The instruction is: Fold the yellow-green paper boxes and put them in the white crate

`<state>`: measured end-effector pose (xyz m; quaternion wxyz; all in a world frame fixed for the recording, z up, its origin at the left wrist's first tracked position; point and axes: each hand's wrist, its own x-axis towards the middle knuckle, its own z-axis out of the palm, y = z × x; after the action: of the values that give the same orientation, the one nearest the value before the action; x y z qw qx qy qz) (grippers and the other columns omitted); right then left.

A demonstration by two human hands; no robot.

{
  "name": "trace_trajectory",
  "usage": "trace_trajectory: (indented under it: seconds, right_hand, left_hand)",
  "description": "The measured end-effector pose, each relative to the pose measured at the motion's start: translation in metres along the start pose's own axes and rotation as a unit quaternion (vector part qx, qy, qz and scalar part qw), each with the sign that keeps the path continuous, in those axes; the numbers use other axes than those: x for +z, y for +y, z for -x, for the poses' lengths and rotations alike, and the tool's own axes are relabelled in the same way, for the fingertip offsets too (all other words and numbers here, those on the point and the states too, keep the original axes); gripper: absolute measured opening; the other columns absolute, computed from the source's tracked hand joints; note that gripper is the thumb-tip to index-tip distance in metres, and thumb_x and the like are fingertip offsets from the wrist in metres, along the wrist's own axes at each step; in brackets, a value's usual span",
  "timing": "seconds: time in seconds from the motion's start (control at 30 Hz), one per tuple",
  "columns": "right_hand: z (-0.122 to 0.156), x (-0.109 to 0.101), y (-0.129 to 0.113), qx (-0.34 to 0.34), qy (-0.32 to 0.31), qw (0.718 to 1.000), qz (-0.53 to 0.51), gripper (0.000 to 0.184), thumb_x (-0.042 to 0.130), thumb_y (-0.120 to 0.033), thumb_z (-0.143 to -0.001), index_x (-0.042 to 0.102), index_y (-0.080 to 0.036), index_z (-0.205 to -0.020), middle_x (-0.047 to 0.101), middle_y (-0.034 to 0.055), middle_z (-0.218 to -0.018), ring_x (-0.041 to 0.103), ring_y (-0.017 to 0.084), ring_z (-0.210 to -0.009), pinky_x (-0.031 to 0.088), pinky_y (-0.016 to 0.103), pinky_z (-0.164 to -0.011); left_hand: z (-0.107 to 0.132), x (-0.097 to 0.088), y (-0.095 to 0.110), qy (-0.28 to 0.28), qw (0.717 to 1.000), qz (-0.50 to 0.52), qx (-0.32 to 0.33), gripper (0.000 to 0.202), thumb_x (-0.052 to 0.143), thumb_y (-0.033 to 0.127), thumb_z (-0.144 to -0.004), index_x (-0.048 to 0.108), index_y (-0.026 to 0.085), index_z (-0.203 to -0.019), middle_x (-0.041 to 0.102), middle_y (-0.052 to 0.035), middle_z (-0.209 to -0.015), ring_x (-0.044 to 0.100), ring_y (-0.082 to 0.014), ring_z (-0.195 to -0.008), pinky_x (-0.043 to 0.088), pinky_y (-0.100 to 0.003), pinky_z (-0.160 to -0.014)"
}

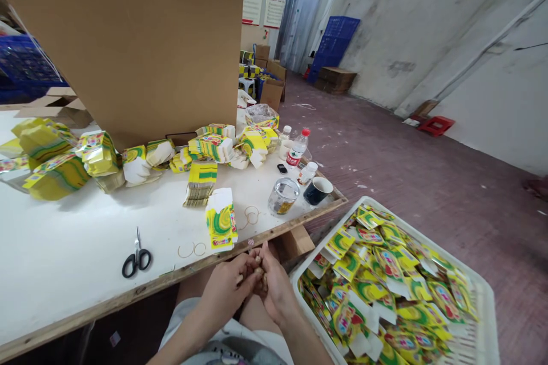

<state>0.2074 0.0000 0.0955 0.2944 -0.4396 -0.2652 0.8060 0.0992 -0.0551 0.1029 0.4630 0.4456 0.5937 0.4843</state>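
Over my lap, at the table's front edge, my left hand [233,282] and my right hand [274,279] are brought together. The fingers of both are bent inward and meet. Small beige, knobbly bits show at the fingertips, too small and covered to name. A flat yellow-and-green printed carton [221,221] lies on the table just beyond my hands. Behind it is a bundle of stacked flat cartons [200,183]. Loose tan rubber bands [252,217] lie near the carton. Scissors with black handles [137,259] rest to the left, blades pointing away.
A white plastic basket [486,308] full of yellow cartons stands to my right. Near the table's right corner are a clear jar [283,197], a dark mug [317,191] and a red-capped bottle [298,148]. A large cardboard sheet [162,51] stands behind more carton bundles.
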Motion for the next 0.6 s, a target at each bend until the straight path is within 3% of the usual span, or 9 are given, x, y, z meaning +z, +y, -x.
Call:
trace_trajectory:
  seconds: [0.1,0.2,0.37,0.5,0.6]
  right_hand:
    - [0.002,0.001,-0.001,-0.017,0.026,1.0,0.002,0.06,0.072,-0.073,-0.06,0.053,-0.017,-0.069,0.045,-0.0087,-0.053,0.033,0.003,-0.04,0.019,0.014,-0.038]
    - [0.004,-0.002,0.0,-0.046,0.024,0.998,0.039,0.058,0.072,-0.071,-0.063,0.054,-0.017,-0.069,0.046,-0.0077,-0.052,0.031,0.003,-0.041,0.015,0.016,-0.039]
    - [0.007,-0.012,0.006,-0.116,-0.096,0.976,0.157,0.049,0.067,-0.065,-0.075,0.053,-0.019,-0.07,0.039,-0.0093,-0.049,0.026,0.005,-0.043,0.016,0.02,-0.042]
    - [0.014,-0.015,0.006,-0.229,-0.03,0.937,0.262,0.035,0.068,-0.054,-0.08,0.059,-0.02,-0.08,0.054,-0.0038,-0.063,0.043,0.01,-0.055,0.031,0.021,-0.05]
    - [0.019,-0.013,0.002,-0.243,-0.001,0.932,0.27,0.03,0.068,-0.049,-0.082,0.062,-0.023,-0.096,0.064,-0.0001,-0.075,0.053,0.015,-0.064,0.04,0.024,-0.058]
  left_hand:
    - [-0.001,0.001,-0.004,-0.001,0.996,0.086,-0.01,0.017,0.066,0.035,-0.082,0.071,0.019,-0.085,0.07,-0.005,-0.073,0.061,-0.0196,-0.066,0.044,-0.026,-0.063]
    - [-0.002,-0.001,-0.004,0.043,0.99,0.132,-0.018,0.031,0.067,0.047,-0.08,0.068,0.016,-0.083,0.066,-0.002,-0.065,0.059,-0.0158,-0.062,0.043,-0.023,-0.059]
    - [-0.007,-0.002,-0.008,0.087,0.963,0.229,-0.11,0.052,0.074,0.065,-0.063,0.059,0.016,-0.07,0.037,0.0115,-0.041,0.022,-0.0034,-0.037,0.014,-0.018,-0.038]
    - [-0.007,0.0,-0.008,0.044,0.942,0.291,-0.165,0.054,0.076,0.066,-0.061,0.05,0.018,-0.064,0.031,0.0138,-0.037,0.015,-0.0013,-0.034,0.009,-0.017,-0.036]
    - [-0.006,0.001,-0.003,0.0,0.928,0.328,-0.175,0.053,0.078,0.062,-0.062,0.049,0.018,-0.064,0.032,0.0137,-0.038,0.013,-0.0003,-0.033,0.007,-0.017,-0.035]
